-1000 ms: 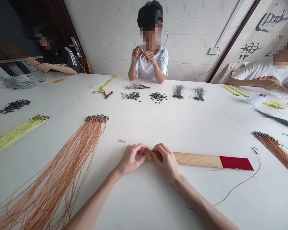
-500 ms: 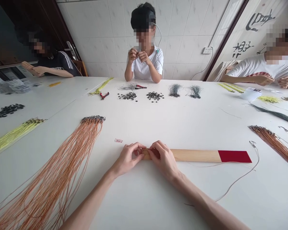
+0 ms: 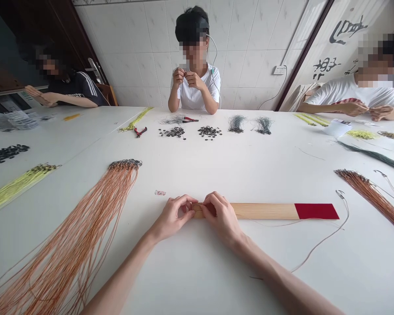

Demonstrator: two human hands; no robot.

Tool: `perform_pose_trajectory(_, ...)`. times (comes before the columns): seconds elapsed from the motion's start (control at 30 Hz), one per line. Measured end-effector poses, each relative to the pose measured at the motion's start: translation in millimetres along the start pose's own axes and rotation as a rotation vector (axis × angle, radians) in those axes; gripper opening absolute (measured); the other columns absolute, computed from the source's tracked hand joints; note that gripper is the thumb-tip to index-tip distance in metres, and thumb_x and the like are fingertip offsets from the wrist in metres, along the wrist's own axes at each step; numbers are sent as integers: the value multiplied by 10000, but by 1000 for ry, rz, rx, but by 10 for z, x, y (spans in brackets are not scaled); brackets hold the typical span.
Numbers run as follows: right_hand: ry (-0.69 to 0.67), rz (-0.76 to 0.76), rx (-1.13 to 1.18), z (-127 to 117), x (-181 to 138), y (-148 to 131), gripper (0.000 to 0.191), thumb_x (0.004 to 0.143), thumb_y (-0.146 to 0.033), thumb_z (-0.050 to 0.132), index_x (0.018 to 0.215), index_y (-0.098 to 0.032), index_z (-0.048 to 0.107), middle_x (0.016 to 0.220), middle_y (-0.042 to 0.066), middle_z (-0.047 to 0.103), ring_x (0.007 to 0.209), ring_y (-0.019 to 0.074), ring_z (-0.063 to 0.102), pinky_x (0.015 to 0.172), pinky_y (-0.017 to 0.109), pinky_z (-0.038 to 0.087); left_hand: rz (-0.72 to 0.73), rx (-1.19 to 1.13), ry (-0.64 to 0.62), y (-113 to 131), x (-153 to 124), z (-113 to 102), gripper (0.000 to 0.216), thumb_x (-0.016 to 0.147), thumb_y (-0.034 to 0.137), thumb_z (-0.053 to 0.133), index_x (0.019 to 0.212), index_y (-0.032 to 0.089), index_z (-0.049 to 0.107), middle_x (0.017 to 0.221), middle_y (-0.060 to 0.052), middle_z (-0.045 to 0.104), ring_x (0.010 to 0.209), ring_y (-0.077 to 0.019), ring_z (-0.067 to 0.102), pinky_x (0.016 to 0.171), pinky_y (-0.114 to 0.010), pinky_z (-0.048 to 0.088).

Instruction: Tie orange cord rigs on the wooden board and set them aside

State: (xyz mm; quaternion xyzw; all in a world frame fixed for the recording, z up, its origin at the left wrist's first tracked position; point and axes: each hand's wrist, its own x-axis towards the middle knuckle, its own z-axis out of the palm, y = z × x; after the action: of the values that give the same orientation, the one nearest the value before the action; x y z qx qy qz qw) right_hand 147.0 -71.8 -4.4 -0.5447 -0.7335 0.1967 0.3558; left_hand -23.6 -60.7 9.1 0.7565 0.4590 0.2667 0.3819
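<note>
Head view: our left hand (image 3: 172,216) and right hand (image 3: 221,216) both pinch the left end of the wooden stick (image 3: 265,211), near the table's (image 3: 249,166) front edge. One thin cord (image 3: 328,236) trails beside it. Many orange cords (image 3: 95,218) lie bunched toward the left edge; we cannot tell whether those are done.

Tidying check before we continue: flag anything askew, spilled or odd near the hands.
Nothing spilled. A small pink scrap lies alone near the left hand, and one loose cord curls past the wooden strip's red end.
</note>
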Motion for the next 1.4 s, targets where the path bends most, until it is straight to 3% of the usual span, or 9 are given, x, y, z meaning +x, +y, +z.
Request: perform_pose_trajectory(1.4, 7, -14, -15, 35, -4, 30, 114, 814, -153, 449, 713, -201, 422, 741, -20, 528, 653, 105, 448, 633, 238, 378, -20, 71, -40, 48, -29, -30, 211, 818, 196, 455, 1008, 240, 536, 908, -3, 603, 797, -146, 525, 853, -332, 375)
